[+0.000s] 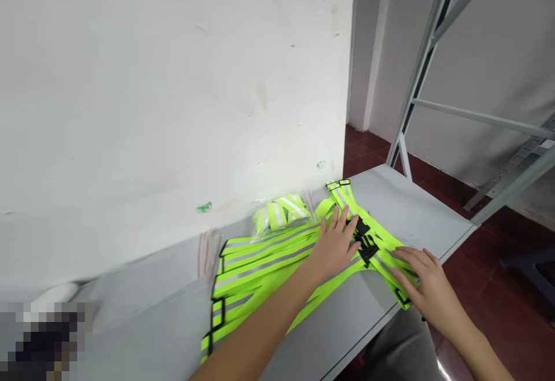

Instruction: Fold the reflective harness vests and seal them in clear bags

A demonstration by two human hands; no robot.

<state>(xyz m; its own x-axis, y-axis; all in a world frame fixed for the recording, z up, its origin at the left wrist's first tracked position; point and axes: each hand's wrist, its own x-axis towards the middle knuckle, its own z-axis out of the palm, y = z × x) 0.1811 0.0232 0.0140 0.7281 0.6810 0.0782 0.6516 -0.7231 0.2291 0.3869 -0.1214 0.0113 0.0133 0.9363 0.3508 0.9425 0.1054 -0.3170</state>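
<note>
Neon yellow-green reflective straps [264, 268] with grey stripes and black edge buckles lie spread across a grey table. They look like reflective vest harnesses. My left hand [333, 248] rests on them with its fingers spread, beside black plastic clips [366, 245]. My right hand [422, 277] lies on the strap ends at the table's front edge, fingers stretched out and the thumb apart. Part of the straps is hidden under my left forearm. Against the wall sits a clear plastic bag [284, 212] with a folded reflective strap inside.
Flat clear bags [160, 277] with red seal lines lie at the left along the white wall [173, 109]. A metal frame [418, 80] rises at the table's right end [390, 196]. A blurred patch [47, 340] covers the lower left corner.
</note>
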